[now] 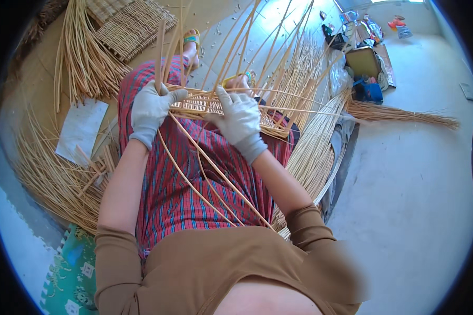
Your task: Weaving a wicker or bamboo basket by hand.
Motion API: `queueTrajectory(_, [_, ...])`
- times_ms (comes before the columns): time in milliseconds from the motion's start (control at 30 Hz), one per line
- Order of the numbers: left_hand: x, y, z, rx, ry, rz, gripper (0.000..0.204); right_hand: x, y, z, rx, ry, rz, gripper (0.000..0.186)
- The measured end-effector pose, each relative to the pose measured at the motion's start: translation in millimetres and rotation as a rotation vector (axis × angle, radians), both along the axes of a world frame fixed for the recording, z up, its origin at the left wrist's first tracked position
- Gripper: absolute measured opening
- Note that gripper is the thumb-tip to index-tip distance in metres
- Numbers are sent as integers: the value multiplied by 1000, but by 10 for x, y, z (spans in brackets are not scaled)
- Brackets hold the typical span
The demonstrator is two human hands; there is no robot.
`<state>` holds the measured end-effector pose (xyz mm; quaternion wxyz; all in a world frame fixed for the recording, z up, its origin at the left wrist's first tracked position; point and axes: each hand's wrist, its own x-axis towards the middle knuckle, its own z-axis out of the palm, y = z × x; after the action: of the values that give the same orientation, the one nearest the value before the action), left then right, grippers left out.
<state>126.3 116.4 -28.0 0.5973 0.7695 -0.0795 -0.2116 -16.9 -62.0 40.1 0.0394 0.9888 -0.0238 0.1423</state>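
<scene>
Both hands wear pale grey work gloves and meet over a flat woven wicker panel (215,107) that lies across the person's lap, on a red plaid skirt (194,184). The left hand (151,107) sits at the panel's left end with its fingers curled closed around a bunch of upright cane stakes (160,52) that rise from the weave; the thumb reaches right along the panel's edge. The right hand (240,122) lies just right of the middle, palm down, fingers pointing far and pressed on the woven strip, the thumb tucked against loose canes; whether it pinches one strand or merely pushes on the weave cannot be told. The two hands are apart, with a short stretch of weaving between them.

Long thin canes (210,168) trail from the panel toward the near side, crossing the skirt diagonally. More stakes fan out far and to the right above the panel. On the floor to the left lie heaps of loose straw-coloured reeds (52,178), a white sheet (81,128) and, farther off, a finished woven mat (134,26). On the right floor a thick bundle of reeds (315,152) runs beside the lap, and a straw broom (404,114) lies beyond it. A sandalled foot (192,42) shows at the far end of the skirt
</scene>
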Motion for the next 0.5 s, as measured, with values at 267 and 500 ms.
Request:
queueTrajectory(267, [-45, -28, 46, 21, -17, 30, 50, -254, 710, -69, 374, 370, -453, 60])
queueTrajectory(500, [6, 21, 109, 78, 18, -8, 52, -142, 311, -107, 206, -31, -251, 100])
